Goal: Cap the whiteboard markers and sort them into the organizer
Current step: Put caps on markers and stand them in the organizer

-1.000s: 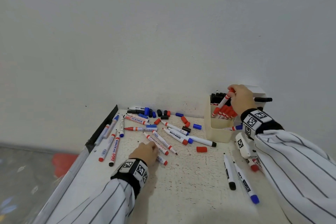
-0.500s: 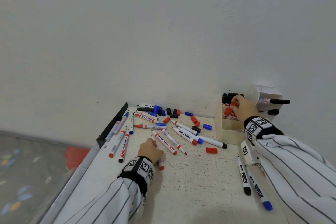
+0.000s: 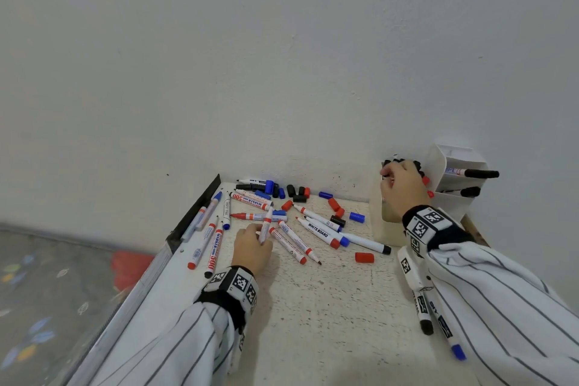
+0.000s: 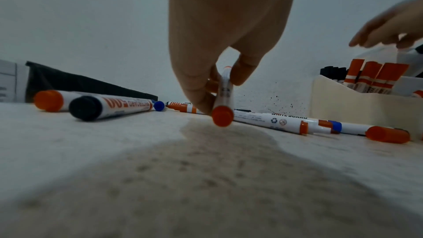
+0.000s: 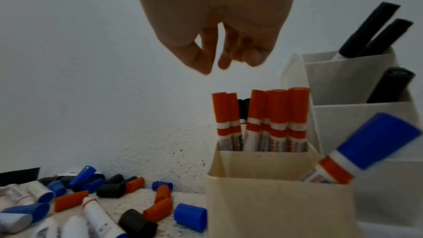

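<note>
My left hand [image 3: 260, 232] pinches a red whiteboard marker [image 3: 266, 224] between thumb and fingers, lifting its far end off the table; in the left wrist view the red marker [image 4: 223, 95] points its red end at the camera. My right hand [image 3: 395, 180] hovers over the cream organizer [image 3: 380, 229] with fingers loosely curled and nothing in them, as the right hand [image 5: 219, 63] shows from the wrist. Several red-capped markers [image 5: 263, 120] stand in the organizer [image 5: 274, 196], and a blue-capped marker [image 5: 368, 144] leans in its front compartment.
Several uncapped markers and loose caps lie on the table toward the wall, among them a red cap [image 3: 364, 257] and a blue cap [image 3: 357, 217]. A white tiered holder [image 3: 451, 163] with black markers stands by the organizer. Two markers [image 3: 423, 310] lie under my right forearm.
My right hand lowered a red marker into the organizer and let it go. My left hand took hold of a red marker on the table and tipped it up.
</note>
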`<state>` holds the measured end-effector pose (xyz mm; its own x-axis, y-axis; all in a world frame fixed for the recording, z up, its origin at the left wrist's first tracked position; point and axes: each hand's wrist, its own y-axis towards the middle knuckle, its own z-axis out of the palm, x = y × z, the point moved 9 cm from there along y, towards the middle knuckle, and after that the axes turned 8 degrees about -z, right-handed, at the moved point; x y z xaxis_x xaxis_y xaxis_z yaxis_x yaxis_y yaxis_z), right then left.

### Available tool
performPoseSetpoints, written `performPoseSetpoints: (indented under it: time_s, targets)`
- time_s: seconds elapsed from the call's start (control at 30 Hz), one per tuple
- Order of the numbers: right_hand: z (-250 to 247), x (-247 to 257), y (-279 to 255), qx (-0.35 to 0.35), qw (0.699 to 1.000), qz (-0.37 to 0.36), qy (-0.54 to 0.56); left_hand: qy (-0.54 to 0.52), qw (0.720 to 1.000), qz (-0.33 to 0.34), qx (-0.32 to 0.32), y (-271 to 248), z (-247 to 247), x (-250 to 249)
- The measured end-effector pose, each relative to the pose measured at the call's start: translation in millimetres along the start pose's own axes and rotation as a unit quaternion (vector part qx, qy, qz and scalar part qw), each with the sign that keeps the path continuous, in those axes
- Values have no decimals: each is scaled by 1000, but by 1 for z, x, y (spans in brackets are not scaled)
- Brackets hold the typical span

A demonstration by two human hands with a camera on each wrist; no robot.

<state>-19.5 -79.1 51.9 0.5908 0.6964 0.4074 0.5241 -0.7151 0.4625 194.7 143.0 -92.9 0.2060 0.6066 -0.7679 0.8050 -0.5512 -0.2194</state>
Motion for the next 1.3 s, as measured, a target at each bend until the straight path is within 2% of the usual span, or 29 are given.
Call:
performPoseSetpoints:
  time_s: [0.1, 0.23, 0.37, 0.5, 0.63, 0.73, 0.83, 0.9, 0.93, 1.1, 1.2, 1.3]
  targets:
    - [21, 22, 0, 49, 997, -13, 66, 10, 1000, 27, 7, 1, 2, -4]
    - [82, 29, -10, 222, 971, 50, 76, 12, 999, 39, 26, 1, 12, -5]
    - [131, 27, -20, 335, 941, 53, 4, 6, 999, 30, 29, 4, 18, -1]
    - [159, 14, -23, 384, 919, 73, -57, 11, 999, 28, 32, 6, 20, 2]
    - [169, 5, -21, 382, 916, 89, -84, 13, 999, 28, 34, 8, 23, 4]
    - [167, 4, -14, 348, 929, 99, -78, 10, 999, 31, 30, 9, 22, 3]
    - [146, 7, 0, 216, 968, 124, 31, -1, 999, 22, 32, 9, 24, 3]
    - [126, 16, 5, 136, 979, 114, 98, -16, 999, 18, 40, 8, 24, 2]
    - [120, 22, 6, 126, 979, 102, 125, -21, 999, 22, 45, 7, 24, 0]
    - [116, 57, -6, 195, 962, 21, 188, -33, 997, 65, 39, -1, 19, -11]
    - [112, 68, -16, 177, 955, 8, 239, -45, 996, 62, 41, -3, 17, -11]
    - [109, 80, -26, 160, 957, -25, 242, -43, 995, 79, 34, -4, 15, -13]
